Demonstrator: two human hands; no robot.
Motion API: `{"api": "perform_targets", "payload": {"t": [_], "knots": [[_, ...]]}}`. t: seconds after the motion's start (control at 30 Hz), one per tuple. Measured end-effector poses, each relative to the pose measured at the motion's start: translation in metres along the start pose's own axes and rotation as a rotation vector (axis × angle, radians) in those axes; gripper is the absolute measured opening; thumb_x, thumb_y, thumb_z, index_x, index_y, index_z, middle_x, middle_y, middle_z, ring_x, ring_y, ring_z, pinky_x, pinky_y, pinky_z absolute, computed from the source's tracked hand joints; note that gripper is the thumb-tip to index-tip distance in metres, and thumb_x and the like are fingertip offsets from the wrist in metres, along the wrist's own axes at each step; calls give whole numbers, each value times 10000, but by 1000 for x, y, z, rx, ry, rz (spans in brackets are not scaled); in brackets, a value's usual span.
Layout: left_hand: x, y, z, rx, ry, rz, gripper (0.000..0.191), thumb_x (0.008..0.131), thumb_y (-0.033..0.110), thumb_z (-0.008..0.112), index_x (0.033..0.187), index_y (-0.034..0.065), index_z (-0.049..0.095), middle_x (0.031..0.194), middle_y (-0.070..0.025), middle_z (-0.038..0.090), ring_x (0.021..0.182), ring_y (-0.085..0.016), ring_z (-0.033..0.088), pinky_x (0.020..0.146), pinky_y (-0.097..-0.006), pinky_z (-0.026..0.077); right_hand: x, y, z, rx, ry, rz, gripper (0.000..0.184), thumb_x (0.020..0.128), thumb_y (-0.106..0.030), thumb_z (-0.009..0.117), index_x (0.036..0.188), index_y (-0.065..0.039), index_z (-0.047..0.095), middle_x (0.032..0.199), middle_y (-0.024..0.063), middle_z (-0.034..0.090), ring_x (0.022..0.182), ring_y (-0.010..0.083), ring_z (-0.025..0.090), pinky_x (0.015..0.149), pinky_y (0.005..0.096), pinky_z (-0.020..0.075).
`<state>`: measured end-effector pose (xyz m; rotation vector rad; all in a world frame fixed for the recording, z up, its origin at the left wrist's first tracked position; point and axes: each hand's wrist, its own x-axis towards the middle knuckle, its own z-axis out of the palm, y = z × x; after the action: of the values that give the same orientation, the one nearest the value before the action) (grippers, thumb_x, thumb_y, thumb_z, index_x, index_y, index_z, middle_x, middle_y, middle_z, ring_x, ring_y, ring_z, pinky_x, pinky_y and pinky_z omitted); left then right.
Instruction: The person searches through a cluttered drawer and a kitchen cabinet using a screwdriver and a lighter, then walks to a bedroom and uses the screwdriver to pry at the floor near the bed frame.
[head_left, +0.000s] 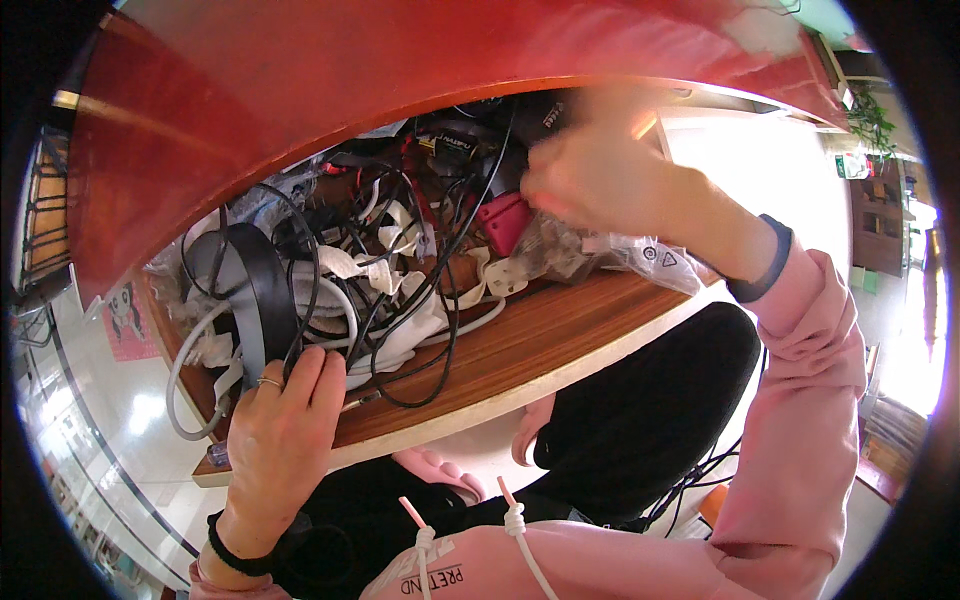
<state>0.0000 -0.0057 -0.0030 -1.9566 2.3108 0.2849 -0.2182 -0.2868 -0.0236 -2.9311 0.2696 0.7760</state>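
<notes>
An open wooden drawer (517, 330) lies before me, filled with tangled cables. My left hand (281, 427), with a ring and a black wristband, is at its near left side. Its fingertips touch the lower end of a wide black band (262, 292) and black cords; the thumb is hidden, so a grip cannot be told. Blurred by motion, my right hand (607, 180) hovers over the drawer's right part with fingers curled; whether it holds something cannot be told. Close below it are a dark red case (504, 223) and clear plastic bags (652, 259). Black cables (450, 262) loop across the middle.
A glossy red tabletop (450, 45) overhangs the drawer's far side. A grey cable (174, 397) loops over the left wall. White cords and a white plug piece (506, 277) lie inside. My black-trousered leg (652, 405) is near the drawer front; more cables (697, 472) lie right.
</notes>
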Motion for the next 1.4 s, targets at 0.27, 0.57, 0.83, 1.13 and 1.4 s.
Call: {"api": "perform_targets", "payload": {"t": [0.27, 0.57, 0.83, 1.13, 1.4], "knots": [[1, 2, -1, 36, 24, -2, 314, 768, 110, 619, 1078, 57, 615, 1081, -52, 595, 860, -239, 609, 661, -299, 530, 30, -44, 41, -164, -235, -262, 221, 811, -163, 619, 1002, -113, 719, 1222, 34, 623, 1118, 243, 587, 799, 386, 549], [-2, 0, 1, 17, 46, -8, 278, 789, 103, 612, 1064, 64, 610, 1065, -47, 594, 850, -235, 604, 662, -303, 525, -18, -8, 26, -119, 26, -327, 200, 772, -160, 663, 954, -96, 714, 1200, 19, 620, 1004, 250, 633, 773, 380, 558], [2, 2, 0, 2, 13, -25, 244, 780, 99, 604, 1021, 69, 590, 1019, -43, 572, 822, -229, 591, 652, -305, 520, -24, -7, 25, -39, 42, -265, 207, 788, -112, 629, 978, -66, 696, 1098, 62, 638, 989, 267, 642, 801, 403, 556], [4, 0, 0, 36, 60, 60, 269, 776, 100, 607, 1041, 59, 607, 1025, -54, 572, 840, -238, 608, 628, -290, 529, -54, -1, 21, 46, 77, 37, 306, 885, -196, 587, 1170, -85, 612, 954, 136, 676, 861, 309, 688, 726, 410, 563], [9, 3, -29, -118, 131, -15, 450, 771, 18, 627, 1214, 93, 612, 1190, -77, 534, 821, -215, 643, 630, -326, 543, -82, -16, 16, 239, 131, 58, 418, 853, -227, 645, 1235, -69, 579, 896, 144, 691, 836, 318, 691, 710, 415, 557]]}}
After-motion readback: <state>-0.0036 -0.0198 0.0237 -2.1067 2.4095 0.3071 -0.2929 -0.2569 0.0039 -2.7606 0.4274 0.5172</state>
